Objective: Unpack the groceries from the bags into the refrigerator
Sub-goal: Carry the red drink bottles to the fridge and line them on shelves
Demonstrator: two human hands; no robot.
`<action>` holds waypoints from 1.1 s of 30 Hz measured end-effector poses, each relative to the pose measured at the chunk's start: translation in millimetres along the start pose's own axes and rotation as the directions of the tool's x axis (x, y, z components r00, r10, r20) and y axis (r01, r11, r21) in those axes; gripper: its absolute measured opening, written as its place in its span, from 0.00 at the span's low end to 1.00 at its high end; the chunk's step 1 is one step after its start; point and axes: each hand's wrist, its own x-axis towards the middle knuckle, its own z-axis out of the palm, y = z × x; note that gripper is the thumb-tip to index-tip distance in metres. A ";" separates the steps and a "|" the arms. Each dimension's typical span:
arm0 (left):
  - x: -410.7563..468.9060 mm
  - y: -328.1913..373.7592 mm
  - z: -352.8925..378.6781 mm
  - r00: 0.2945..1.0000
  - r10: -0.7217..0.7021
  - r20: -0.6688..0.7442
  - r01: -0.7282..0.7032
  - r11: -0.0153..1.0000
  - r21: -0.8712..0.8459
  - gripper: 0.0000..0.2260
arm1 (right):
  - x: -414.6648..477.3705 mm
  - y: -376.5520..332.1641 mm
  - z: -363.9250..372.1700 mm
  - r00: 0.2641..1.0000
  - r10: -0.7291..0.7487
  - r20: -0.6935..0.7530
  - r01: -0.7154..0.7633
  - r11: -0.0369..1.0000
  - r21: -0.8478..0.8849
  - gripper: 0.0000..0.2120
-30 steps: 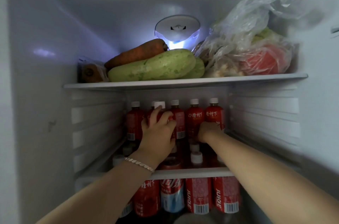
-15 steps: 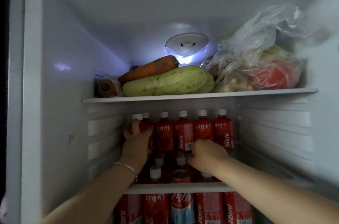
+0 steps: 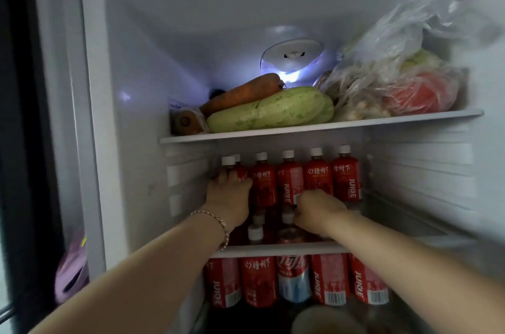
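Fridge shelf (image 3: 273, 248), hands (image 3: 228, 197) (image 3: 318, 208) on juice bottles (image 3: 318, 175), grips hidden

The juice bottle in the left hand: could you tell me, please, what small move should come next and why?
Probably settle the juice bottle upright and let go: the left hand grips it between the fridge wall and the other bottles.
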 end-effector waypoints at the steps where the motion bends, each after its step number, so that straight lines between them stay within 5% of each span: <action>1: -11.5 4.6 -8.1 1.000 0.002 -0.017 -0.002 1.000 0.000 0.18 | -5.1 -2.2 -1.4 1.000 -0.017 -0.004 0.017 1.000 -0.005 0.12; 9: -125.6 26.5 -39.7 0.961 -0.268 0.063 0.262 0.961 0.090 0.12 | -71.2 -37.8 -9.1 0.960 -0.270 -0.067 0.259 0.956 -0.138 0.12; 16: -287.0 11.0 -61.6 0.768 -0.557 0.317 0.527 0.830 0.182 0.16 | -173.9 -87.7 7.0 0.736 -0.672 0.082 0.677 0.731 -0.087 0.11; 20: -414.3 8.8 -74.2 0.567 -0.727 0.388 0.724 0.664 0.187 0.12 | -263.6 -136.3 22.1 0.504 -0.843 0.187 0.862 0.505 -0.047 0.12; 24: -563.9 37.4 -92.5 0.328 -0.888 0.323 0.901 0.397 0.175 0.13 | -382.8 -179.1 37.8 0.195 -0.962 0.189 0.970 0.217 0.105 0.12; 28: -722.4 91.6 -130.1 0.039 -0.970 0.239 0.955 0.107 0.277 0.13 | -526.4 -209.6 48.5 -0.137 -0.979 0.149 0.974 -0.105 0.203 0.13; 33: -908.2 193.0 -212.4 -0.311 -0.946 0.096 0.908 -0.265 0.324 0.13 | -730.9 -225.1 39.4 -0.424 -0.898 0.115 0.886 -0.385 0.261 0.15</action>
